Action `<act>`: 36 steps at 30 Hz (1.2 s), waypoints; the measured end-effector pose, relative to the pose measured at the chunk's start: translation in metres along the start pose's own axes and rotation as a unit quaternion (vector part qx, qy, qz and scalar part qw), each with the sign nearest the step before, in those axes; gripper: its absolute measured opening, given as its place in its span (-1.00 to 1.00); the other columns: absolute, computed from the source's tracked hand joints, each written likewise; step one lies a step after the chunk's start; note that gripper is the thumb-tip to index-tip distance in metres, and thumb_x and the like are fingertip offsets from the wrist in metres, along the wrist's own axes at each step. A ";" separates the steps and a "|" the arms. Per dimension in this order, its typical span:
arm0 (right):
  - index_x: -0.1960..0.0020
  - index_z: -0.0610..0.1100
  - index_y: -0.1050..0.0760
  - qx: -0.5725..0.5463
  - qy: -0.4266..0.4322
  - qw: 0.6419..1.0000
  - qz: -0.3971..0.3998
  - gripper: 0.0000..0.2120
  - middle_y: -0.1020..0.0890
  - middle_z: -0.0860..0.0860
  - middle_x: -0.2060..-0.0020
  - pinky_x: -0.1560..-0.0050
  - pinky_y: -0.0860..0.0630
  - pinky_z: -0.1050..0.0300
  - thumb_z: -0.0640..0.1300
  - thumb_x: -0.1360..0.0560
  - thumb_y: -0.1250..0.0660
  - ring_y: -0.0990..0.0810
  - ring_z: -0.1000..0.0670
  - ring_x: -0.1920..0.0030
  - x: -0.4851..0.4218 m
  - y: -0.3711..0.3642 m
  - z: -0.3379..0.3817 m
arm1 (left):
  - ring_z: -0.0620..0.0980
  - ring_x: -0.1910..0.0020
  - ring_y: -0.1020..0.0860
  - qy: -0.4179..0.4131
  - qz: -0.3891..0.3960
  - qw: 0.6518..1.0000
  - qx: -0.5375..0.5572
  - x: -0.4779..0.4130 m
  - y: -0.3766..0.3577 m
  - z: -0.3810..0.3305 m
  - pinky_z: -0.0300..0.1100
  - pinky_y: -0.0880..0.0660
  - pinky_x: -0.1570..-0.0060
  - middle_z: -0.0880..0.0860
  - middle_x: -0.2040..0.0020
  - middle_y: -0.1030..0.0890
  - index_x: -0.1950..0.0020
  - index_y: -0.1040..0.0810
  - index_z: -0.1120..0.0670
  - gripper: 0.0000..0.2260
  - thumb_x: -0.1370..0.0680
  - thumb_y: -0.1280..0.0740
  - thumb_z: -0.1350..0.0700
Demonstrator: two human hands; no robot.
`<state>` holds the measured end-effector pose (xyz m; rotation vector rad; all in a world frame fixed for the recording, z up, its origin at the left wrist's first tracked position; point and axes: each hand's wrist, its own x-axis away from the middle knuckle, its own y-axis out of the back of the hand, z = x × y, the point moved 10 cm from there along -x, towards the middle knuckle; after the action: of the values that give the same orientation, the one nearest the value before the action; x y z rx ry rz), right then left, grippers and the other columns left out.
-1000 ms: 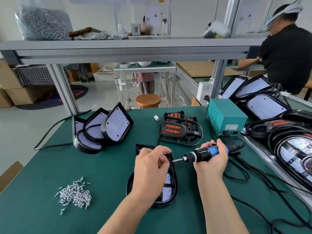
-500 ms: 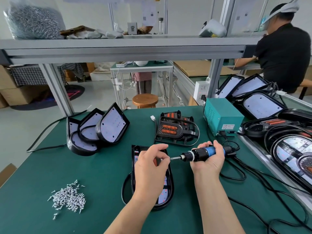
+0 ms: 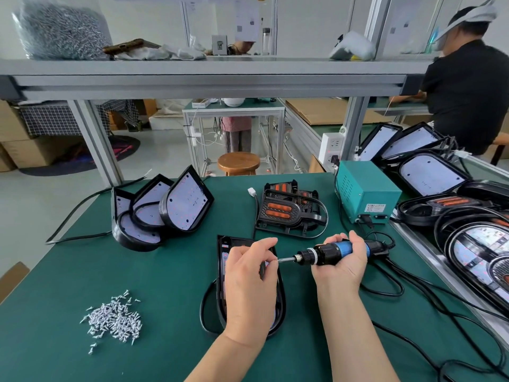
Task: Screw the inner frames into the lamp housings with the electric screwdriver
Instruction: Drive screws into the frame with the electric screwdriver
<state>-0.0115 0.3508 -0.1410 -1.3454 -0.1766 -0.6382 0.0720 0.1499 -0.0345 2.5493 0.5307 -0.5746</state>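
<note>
Lamp housing: flat on desk, centre of frame, beneath left hand. Left hand: pinches bit tip of electric screwdriver (any screw too small to tell). Right hand: grasps screwdriver body. Screw pile: lower left.

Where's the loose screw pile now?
Head view, lower left: the screw pile lies on the green mat, left of the lamp housing under the left hand.

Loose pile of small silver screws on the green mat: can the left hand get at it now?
Probably yes. The silver screw pile lies left of the left hand, only bare green mat between; that hand is busy at the bit of the blue electric screwdriver.
</note>
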 end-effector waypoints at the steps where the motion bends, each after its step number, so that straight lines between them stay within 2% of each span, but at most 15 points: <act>1: 0.13 -0.09 -0.45 -0.003 0.001 1.000 -0.003 -0.84 -0.57 0.08 0.43 0.39 -0.52 0.28 -0.14 -0.54 -0.41 -0.55 0.11 0.49 0.001 0.000 0.000 | -0.13 0.03 -0.44 -0.012 -0.010 1.000 -0.016 0.001 0.001 -0.001 -0.45 -0.36 -0.03 -0.18 0.23 -0.58 -0.15 -0.68 -0.03 -0.60 -0.46 -0.45 0.41; 4: 0.09 -0.09 -0.44 -0.004 0.001 1.000 -0.007 -0.85 -0.57 0.08 0.41 0.45 -0.50 0.31 -0.15 -0.54 -0.42 -0.55 0.11 0.50 0.002 0.001 0.000 | -0.15 0.00 -0.44 -0.008 -0.014 1.000 -0.013 0.002 0.001 0.000 -0.47 -0.35 -0.04 -0.18 0.23 -0.60 -0.16 -0.68 -0.02 -0.60 -0.46 -0.45 0.40; 7: 0.08 -0.09 -0.44 0.002 -0.001 1.000 -0.007 -0.85 -0.54 0.07 0.30 0.40 -0.52 0.30 -0.13 -0.54 -0.42 -0.55 0.11 0.45 0.000 0.002 -0.001 | -0.13 -0.02 -0.45 0.022 -0.002 1.000 0.018 0.001 0.000 0.003 -0.48 -0.34 -0.01 -0.23 0.10 -0.62 -0.15 -0.65 -0.08 -0.61 -0.49 -0.45 0.37; 10: 0.10 -0.08 -0.45 0.008 0.004 1.000 -0.007 -0.84 -0.56 0.09 0.32 0.32 -0.52 0.29 -0.11 -0.54 -0.43 -0.54 0.12 0.45 -0.001 0.001 -0.001 | -0.13 -0.01 -0.46 0.067 0.008 0.997 0.048 0.003 -0.004 0.008 -0.44 -0.36 0.03 -0.23 0.16 -0.63 -0.10 -0.58 -0.20 -0.59 -0.52 -0.43 0.33; 12: 0.11 -0.08 -0.46 0.010 0.005 1.000 -0.003 -0.84 -0.56 0.09 0.35 0.29 -0.51 0.28 -0.10 -0.54 -0.43 -0.54 0.12 0.46 -0.001 -0.001 -0.001 | -0.07 0.03 -0.49 0.096 0.007 0.993 0.069 0.004 -0.006 0.012 -0.38 -0.39 0.04 -0.22 0.19 -0.62 -0.05 -0.51 -0.27 -0.56 -0.54 -0.41 0.33; 15: 0.09 -0.06 -0.46 0.020 0.004 1.000 0.009 -0.84 -0.55 0.09 0.31 0.20 -0.44 0.26 -0.06 -0.53 -0.43 -0.54 0.12 0.43 -0.001 -0.003 0.000 | 0.07 0.03 -0.54 0.135 0.014 0.986 0.098 0.006 -0.010 0.018 -0.16 -0.49 -0.05 -0.19 0.22 -0.62 -0.04 -0.49 -0.26 -0.57 -0.55 -0.39 0.33; 18: 0.07 -0.07 -0.46 0.026 0.008 0.999 0.024 -0.85 -0.55 0.08 0.31 0.21 -0.41 0.23 -0.05 -0.53 -0.42 -0.54 0.12 0.43 -0.001 -0.005 0.002 | 0.02 0.03 -0.57 0.164 0.033 0.978 0.120 0.006 -0.014 0.023 -0.10 -0.53 -0.09 -0.20 0.23 -0.63 -0.04 -0.50 -0.25 -0.59 -0.55 -0.38 0.32; 20: 0.07 -0.07 -0.47 0.034 0.012 0.999 0.034 -0.85 -0.54 0.08 0.32 0.25 -0.40 0.23 -0.05 -0.53 -0.41 -0.53 0.11 0.43 0.001 -0.008 0.003 | 0.02 0.05 -0.55 0.147 0.041 0.982 0.108 0.005 -0.013 0.021 -0.17 -0.52 -0.04 -0.23 0.23 -0.62 -0.05 -0.50 -0.27 -0.57 -0.55 -0.38 0.32; 22: 0.08 -0.07 -0.46 0.044 0.021 0.998 0.042 -0.86 -0.53 0.08 0.34 0.30 -0.40 0.24 -0.06 -0.54 -0.40 -0.52 0.11 0.42 0.002 -0.010 0.004 | -0.03 0.03 -0.52 0.094 0.042 0.993 0.066 0.005 -0.010 0.012 -0.34 -0.43 0.01 -0.24 0.20 -0.60 -0.09 -0.50 -0.27 -0.55 -0.55 -0.38 0.33; 24: 0.06 -0.07 -0.47 0.049 0.024 0.998 0.045 -0.87 -0.53 0.08 0.33 0.31 -0.39 0.25 -0.06 -0.54 -0.40 -0.52 0.11 0.41 0.004 -0.011 0.005 | -0.13 0.01 -0.47 0.023 0.035 0.999 0.012 0.008 -0.007 -0.001 -0.43 -0.37 0.00 -0.17 0.23 -0.58 -0.15 -0.57 -0.17 -0.57 -0.54 -0.38 0.38; 26: 0.01 -0.07 -0.47 0.044 0.017 0.998 0.041 -0.86 -0.54 0.08 0.29 0.27 -0.38 0.26 -0.07 -0.54 -0.41 -0.52 0.12 0.38 0.004 -0.010 0.003 | -0.17 0.03 -0.40 -0.057 0.023 0.997 -0.052 0.010 -0.004 -0.013 -0.41 -0.37 -0.02 -0.20 0.22 -0.54 -0.21 -0.64 0.03 -0.61 -0.51 -0.39 0.44; 28: -0.02 -0.08 -0.46 0.043 0.012 0.998 0.039 -0.84 -0.53 0.07 0.27 0.27 -0.38 0.27 -0.08 -0.54 -0.41 -0.52 0.12 0.37 0.004 -0.009 0.001 | -0.12 0.04 -0.38 -0.111 0.019 0.990 -0.088 0.011 -0.005 -0.019 -0.30 -0.41 -0.01 -0.17 0.16 -0.52 -0.24 -0.64 0.13 -0.63 -0.50 -0.40 0.44; 33: 0.00 -0.07 -0.46 0.061 0.031 0.996 0.049 -0.86 -0.55 0.07 0.37 0.30 -0.41 0.27 -0.08 -0.54 -0.41 -0.51 0.11 0.41 0.010 -0.015 0.005 | -0.11 0.05 -0.39 -0.112 0.038 0.988 -0.102 0.010 -0.006 -0.014 -0.26 -0.41 -0.01 -0.14 0.17 -0.56 -0.29 -0.61 0.14 -0.62 -0.50 -0.42 0.42; 36: 0.01 -0.05 -0.47 0.077 0.056 0.994 0.057 -0.85 -0.56 0.08 0.38 0.34 -0.45 0.28 -0.07 -0.52 -0.43 -0.52 0.11 0.42 0.017 -0.023 0.014 | -0.11 0.07 -0.41 -0.096 0.050 0.988 -0.109 0.007 -0.003 -0.011 -0.37 -0.35 -0.07 -0.14 0.18 -0.59 -0.28 -0.61 0.12 -0.57 -0.46 -0.45 0.42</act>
<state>-0.0067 0.3564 -0.1105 -1.1597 -0.0556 -0.5908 0.0798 0.1601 -0.0303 2.2720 0.3723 -0.6774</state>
